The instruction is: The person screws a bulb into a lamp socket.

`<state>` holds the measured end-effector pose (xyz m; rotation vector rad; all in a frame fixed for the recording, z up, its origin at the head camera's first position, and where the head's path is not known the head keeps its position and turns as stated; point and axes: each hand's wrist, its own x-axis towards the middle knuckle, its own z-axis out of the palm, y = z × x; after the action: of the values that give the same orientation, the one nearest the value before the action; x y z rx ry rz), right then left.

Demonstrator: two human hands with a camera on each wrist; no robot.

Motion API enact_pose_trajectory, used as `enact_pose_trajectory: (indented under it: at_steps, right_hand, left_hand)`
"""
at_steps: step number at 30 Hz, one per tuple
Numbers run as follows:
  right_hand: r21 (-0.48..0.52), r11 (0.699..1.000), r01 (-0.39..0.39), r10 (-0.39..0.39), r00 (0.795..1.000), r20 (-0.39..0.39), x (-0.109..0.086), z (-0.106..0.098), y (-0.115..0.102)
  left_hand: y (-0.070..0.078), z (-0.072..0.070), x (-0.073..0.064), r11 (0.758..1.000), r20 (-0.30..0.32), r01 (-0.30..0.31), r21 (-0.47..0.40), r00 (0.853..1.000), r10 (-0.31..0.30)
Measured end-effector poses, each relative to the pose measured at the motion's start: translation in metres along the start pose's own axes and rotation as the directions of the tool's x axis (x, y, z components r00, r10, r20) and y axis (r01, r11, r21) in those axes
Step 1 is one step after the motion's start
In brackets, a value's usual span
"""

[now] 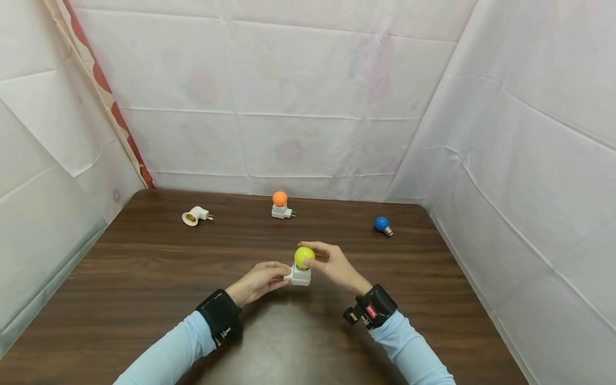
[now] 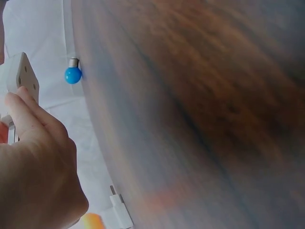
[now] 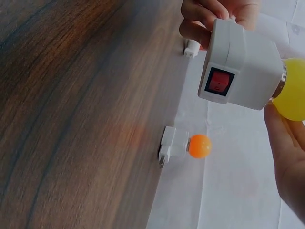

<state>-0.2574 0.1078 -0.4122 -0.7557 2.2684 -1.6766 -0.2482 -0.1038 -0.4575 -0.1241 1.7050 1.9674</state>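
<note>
My left hand [image 1: 262,280] grips the plug end of a white lamp socket [image 1: 301,276] near the middle of the table. A yellow light bulb [image 1: 304,256] sits upright in its top, a bit of metal base showing between them. Thumb and fingers of my right hand [image 1: 337,267] pinch the yellow bulb from the right. A red rocker switch [image 3: 219,81] is set in the socket's side in the right wrist view. In the left wrist view the socket [image 2: 27,78] shows small holes in its underside, and the yellow bulb is out of sight.
Farther back on the dark wooden table [image 1: 144,267] stands another white socket [image 1: 279,211] with an orange bulb [image 1: 279,198] in it. An angled white bulb holder [image 1: 196,215] lies at the back left, and a loose blue bulb [image 1: 382,223] at the back right. White sheets [image 1: 298,96] hang around the table.
</note>
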Motion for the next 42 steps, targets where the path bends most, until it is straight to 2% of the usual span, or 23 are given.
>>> enact_pose_trajectory:
  at_steps: [7, 10, 16, 19, 25, 32, 36, 42]
  right_hand:
    - [-0.083, 0.996, -0.029, 0.019, 0.993, -0.118, -0.001, 0.004, 0.001]
    - [-0.121, 0.992, -0.041, 0.021, 0.988, -0.156, -0.003, 0.005, -0.007]
    - [-0.166, 0.986, -0.029, 0.0, 0.985, -0.171, -0.009, 0.01, -0.035]
    - [-0.163, 0.986, -0.024, -0.004, 0.985, -0.17, -0.009, 0.011, -0.036]
    - [-0.096, 0.995, 0.014, -0.026, 0.993, -0.115, -0.009, 0.009, -0.035]
    - [0.008, 0.995, 0.101, -0.101, 0.994, 0.031, -0.01, 0.004, -0.03]
    - [0.035, 0.994, 0.107, -0.11, 0.99, 0.093, -0.008, 0.004, -0.028]
    - [0.048, 0.996, 0.077, -0.081, 0.993, 0.087, -0.009, 0.006, -0.028]
  left_hand:
    - [0.001, 0.0, -0.002, 1.0, 0.004, -0.017, -0.012, 1.0, 0.017]
    - [0.0, 0.001, -0.001, 1.0, 0.016, -0.02, -0.008, 1.0, 0.02]
    - [0.001, 0.001, -0.002, 1.0, 0.017, -0.025, -0.007, 1.0, 0.025]
    - [0.002, 0.001, -0.002, 1.0, 0.017, -0.024, -0.009, 1.0, 0.024]
    - [0.004, -0.001, -0.003, 1.0, 0.021, -0.009, -0.012, 1.0, 0.009]
    - [0.004, -0.002, -0.003, 1.0, 0.013, 0.008, -0.002, 1.0, -0.007]
    - [0.003, -0.002, -0.003, 1.0, 0.013, 0.021, 0.001, 1.0, -0.021]
    - [0.001, -0.002, -0.003, 1.0, 0.035, 0.017, 0.006, 0.999, -0.017]
